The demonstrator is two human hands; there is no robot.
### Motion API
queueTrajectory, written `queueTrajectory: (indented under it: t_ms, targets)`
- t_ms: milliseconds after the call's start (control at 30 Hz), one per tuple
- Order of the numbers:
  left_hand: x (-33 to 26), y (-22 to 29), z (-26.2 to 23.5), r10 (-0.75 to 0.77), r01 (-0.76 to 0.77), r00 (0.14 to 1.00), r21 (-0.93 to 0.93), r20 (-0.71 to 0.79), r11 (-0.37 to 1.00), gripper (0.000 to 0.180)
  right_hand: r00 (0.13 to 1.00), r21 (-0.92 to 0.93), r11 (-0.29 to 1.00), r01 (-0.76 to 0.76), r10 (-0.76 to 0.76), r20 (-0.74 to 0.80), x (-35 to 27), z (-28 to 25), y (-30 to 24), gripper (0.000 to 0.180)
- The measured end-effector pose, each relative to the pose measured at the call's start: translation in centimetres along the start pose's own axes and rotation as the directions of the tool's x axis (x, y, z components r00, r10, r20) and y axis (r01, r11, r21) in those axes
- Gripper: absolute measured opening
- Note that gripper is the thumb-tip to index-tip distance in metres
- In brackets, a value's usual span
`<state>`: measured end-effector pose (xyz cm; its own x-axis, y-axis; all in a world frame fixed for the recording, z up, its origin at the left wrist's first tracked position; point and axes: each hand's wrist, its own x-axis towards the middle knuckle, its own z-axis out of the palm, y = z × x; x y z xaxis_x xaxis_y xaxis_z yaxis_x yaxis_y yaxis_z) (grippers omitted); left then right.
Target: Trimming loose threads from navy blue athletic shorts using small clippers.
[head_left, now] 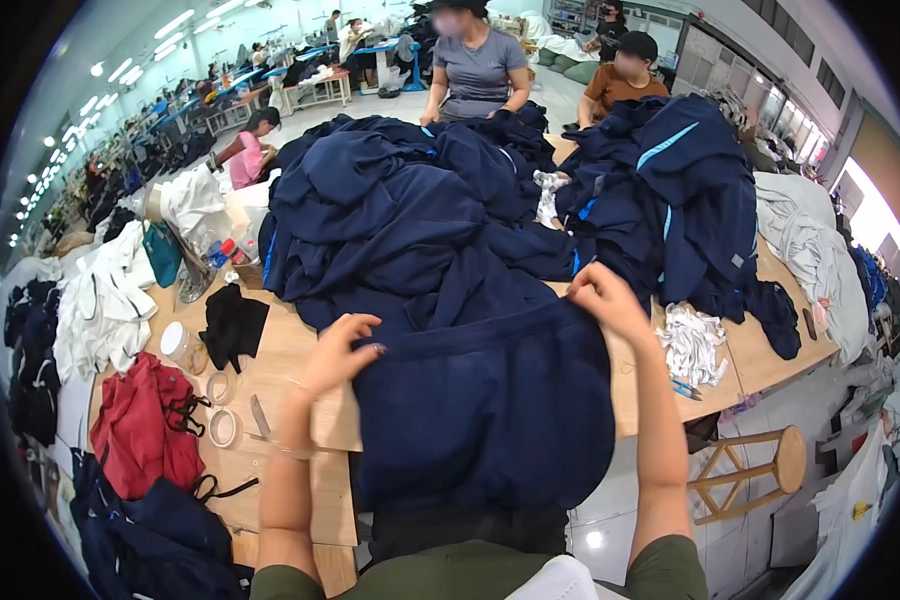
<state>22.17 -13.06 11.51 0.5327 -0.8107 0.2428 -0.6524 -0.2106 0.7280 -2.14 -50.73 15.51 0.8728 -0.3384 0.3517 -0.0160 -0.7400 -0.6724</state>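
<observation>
A navy garment (485,410) with a wide band along its top edge hangs in front of me, stretched between both hands. My left hand (340,355) has the band's left end, thumb over the cloth and index finger raised slightly off it. At the right end, my right hand (610,305) pinches the band between thumb and fingers. The garment's lower part drops past the table's front edge toward my lap. Directly behind it lies a big heap of navy garments (370,205), some with light blue strips.
A second navy pile (705,220) and white cloth scraps (692,345) lie right, near blue snips (685,389). Tape rolls (224,428), a red bag (148,425) and black cloth (233,325) are left. A wooden stool (790,460) stands lower right. Two people stand across the table (315,420).
</observation>
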Motion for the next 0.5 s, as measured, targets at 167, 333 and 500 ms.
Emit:
queueTrajectory:
  t_ms: [167, 333, 500]
  targets:
    - [-5.0, -1.7, 6.3, -0.100, 0.129, 0.985, 0.205, -0.143, 0.970, 0.057, 0.991, 0.015, 0.992, -0.124, 0.125, -0.049, -6.0, 6.2, 0.4, 0.053]
    - [-11.5, -4.6, 7.5, -0.246, 0.317, 0.923, 0.222, -0.296, 0.922, 0.060, 0.898, -0.049, 0.917, -0.395, 0.374, -0.232, -16.7, 5.2, 4.4, 0.050]
    - [-14.7, -6.1, 9.9, -0.256, 0.334, 0.936, 0.377, -0.240, 0.864, 0.061, 0.848, -0.028, 0.870, -0.492, 0.472, -0.243, -23.1, 6.4, 6.8, 0.044]
